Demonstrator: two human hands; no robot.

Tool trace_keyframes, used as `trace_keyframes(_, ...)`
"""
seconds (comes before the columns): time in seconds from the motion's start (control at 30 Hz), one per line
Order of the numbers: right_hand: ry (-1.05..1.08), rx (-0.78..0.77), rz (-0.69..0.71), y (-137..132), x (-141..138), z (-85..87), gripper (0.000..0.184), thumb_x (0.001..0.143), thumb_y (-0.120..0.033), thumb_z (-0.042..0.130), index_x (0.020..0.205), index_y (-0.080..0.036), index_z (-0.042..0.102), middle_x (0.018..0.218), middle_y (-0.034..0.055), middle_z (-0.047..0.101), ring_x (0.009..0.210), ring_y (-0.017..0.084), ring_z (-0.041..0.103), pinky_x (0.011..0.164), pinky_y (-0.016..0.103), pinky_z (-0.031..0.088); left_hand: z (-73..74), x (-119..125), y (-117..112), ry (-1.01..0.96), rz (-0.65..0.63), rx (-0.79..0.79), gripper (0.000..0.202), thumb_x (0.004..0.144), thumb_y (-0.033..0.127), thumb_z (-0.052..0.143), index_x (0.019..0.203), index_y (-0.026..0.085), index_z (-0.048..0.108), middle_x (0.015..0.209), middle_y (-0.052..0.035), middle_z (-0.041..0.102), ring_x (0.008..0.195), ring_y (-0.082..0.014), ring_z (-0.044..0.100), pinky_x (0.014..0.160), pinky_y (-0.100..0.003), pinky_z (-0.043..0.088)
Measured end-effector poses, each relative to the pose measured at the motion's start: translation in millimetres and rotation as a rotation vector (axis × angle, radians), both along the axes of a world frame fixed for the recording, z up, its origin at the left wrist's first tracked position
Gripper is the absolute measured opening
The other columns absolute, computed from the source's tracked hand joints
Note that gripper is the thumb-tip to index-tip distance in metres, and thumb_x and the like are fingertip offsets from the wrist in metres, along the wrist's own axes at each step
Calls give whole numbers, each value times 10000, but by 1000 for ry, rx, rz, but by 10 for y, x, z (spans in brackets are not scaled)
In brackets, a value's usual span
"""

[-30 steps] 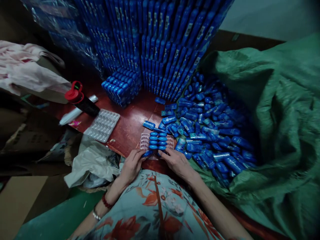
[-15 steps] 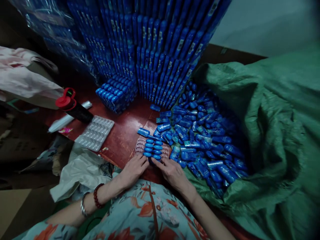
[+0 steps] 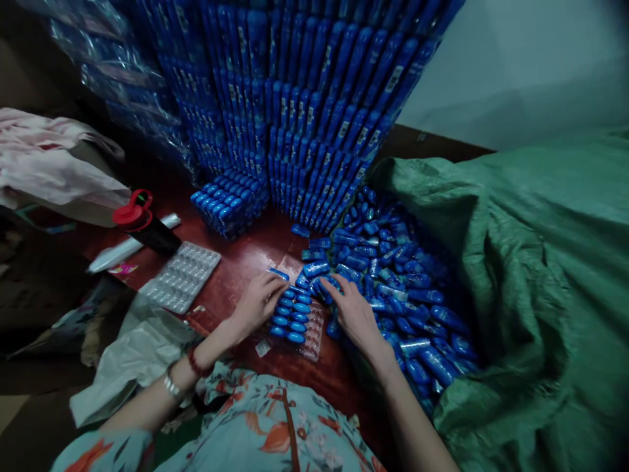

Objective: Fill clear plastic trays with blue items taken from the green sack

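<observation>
A clear plastic tray (image 3: 314, 331) lies in front of me, with rows of small glossy blue bottles (image 3: 289, 314) standing over its middle and left part. My left hand (image 3: 260, 298) is at the tray's far left corner, thumb and fingers pinched at the end of a blue bottle (image 3: 278, 274) lying there. Over the near edge of the heap of loose blue bottles (image 3: 403, 288), my right hand (image 3: 351, 308) has its fingers curled on a bottle, partly hidden beneath them. A small clear square packet (image 3: 263, 347) lies beside the tray.
Tall stacks of blue packs (image 3: 304, 111) rise at the back, a smaller block of bottles (image 3: 228, 200) before them. Leftward are a black bottle with a red lid (image 3: 147, 226), an unfilled clear tray (image 3: 184, 275) and white plastic (image 3: 132, 354). A green woven sack (image 3: 515, 282) surrounds the heap.
Both hands have left the near edge of the tray. The left went to its far left corner, the right to the heap. The tray now sits closer to me and turned, its bottles shifted left.
</observation>
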State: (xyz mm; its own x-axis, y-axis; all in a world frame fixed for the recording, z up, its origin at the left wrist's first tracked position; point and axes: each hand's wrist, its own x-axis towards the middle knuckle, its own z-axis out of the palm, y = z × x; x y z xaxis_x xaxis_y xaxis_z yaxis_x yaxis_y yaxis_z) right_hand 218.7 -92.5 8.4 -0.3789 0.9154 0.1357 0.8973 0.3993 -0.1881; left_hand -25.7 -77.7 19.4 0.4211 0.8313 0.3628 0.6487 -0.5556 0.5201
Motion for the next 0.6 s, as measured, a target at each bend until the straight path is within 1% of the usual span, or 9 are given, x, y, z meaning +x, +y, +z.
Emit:
trace_keyframes(0.07,-119,-82,70,225,-47,58,653,756,39,389,1336,-257,419,1334,85,446,1065,248,497,784,353,491,8,174,379,65,-5,-125,223,906,260,429,972,163,619,917,-70,606,871,-170,556,790,-297,457)
trace_keyframes(0.17,-166,-133,145,396,-70,96,495,796,0,411,1223,-228,513,1195,87,545,1047,243,513,812,362,478,-13,479,789,323,-66,-183,282,847,333,542,1051,146,599,1015,-101,589,946,-225,544,823,-349,447)
trace_keyframes(0.23,-79,-111,135,376,-14,90,338,836,-72,448,1127,-208,556,1092,88,583,998,231,540,811,353,477,-40,653,937,432,-130,-167,364,803,340,601,1101,133,572,1095,-132,558,1007,-259,527,844,-373,438)
trace_keyframes(0.3,138,-49,85,264,83,62,215,877,-179,466,1066,-202,566,1026,87,601,946,213,569,801,337,483,-72,758,1046,459,-191,-152,430,770,346,640,1130,131,547,1138,-139,542,1036,-264,520,863,-366,430)
trace_keyframes(0.37,425,32,-39,92,176,17,192,890,-274,478,1044,-206,570,997,79,615,927,205,590,810,335,486,-108,783,1172,420,-220,-164,474,766,377,639,1161,143,520,1148,-122,550,1036,-240,529,870,-327,428)
trace_keyframes(0.43,709,48,-254,-105,223,-41,230,869,-331,514,1053,-204,568,946,66,632,854,196,616,763,331,505,-150,743,1324,369,-205,-195,473,798,401,591,1181,142,494,1142,-115,563,1014,-218,547,848,-297,437)
trace_keyframes(0.5,980,-46,-475,-298,209,-100,296,837,-371,551,1071,-190,554,838,44,639,707,177,628,645,308,519,-203,680,1459,343,-184,-230,443,797,383,589,1151,130,506,1102,-119,585,968,-218,569,807,-292,452)
trace_keyframes(0.53,1104,-120,-551,-389,184,-127,332,821,-385,567,1083,-182,543,789,31,634,639,164,622,586,291,514,-234,655,1504,346,-183,-245,428,775,353,616,1125,126,520,1076,-118,598,941,-222,579,786,-292,457)
trace_keyframes(0.6,1278,-264,-617,-564,110,-169,384,787,-401,599,1088,-172,531,755,19,632,578,154,614,513,265,493,-302,630,1530,357,-202,-264,418,725,256,658,1104,132,531,1052,-109,611,919,-222,587,771,-283,459)
